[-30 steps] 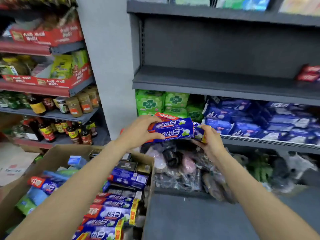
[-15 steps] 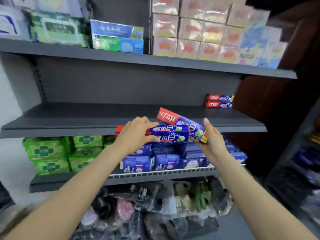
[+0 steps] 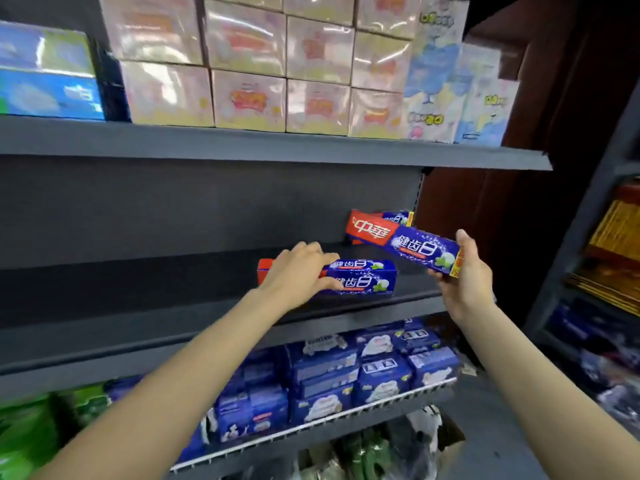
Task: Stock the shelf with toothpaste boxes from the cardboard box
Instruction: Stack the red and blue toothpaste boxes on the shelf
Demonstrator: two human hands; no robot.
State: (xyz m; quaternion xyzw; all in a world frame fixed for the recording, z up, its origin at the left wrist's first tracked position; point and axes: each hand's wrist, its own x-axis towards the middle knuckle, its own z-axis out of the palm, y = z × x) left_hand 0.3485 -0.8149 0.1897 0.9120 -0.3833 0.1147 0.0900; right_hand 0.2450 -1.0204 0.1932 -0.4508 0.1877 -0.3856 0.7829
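My left hand [image 3: 299, 270] grips a blue-and-red toothpaste box [image 3: 360, 280], which lies on or just above the dark grey middle shelf [image 3: 138, 299]. My right hand [image 3: 465, 282] holds a second toothpaste box [image 3: 405, 245] by its right end, tilted and raised above the shelf. More toothpaste boxes [image 3: 394, 218] sit at the back right of that shelf, partly hidden behind the raised box. The cardboard box is out of view.
The top shelf [image 3: 277, 147] carries pink wrapped cartons [image 3: 249, 64] and blue packs. Below, blue packets [image 3: 346, 375] and green packets [image 3: 31, 431] fill a wire-fronted shelf. A dark wooden wall [image 3: 519, 220] closes the right side.
The view has swung from the cardboard box up to the middle shelf. Both hands rose with the boxes; the left box has reached the shelf, and the right box has drawn apart to the right.
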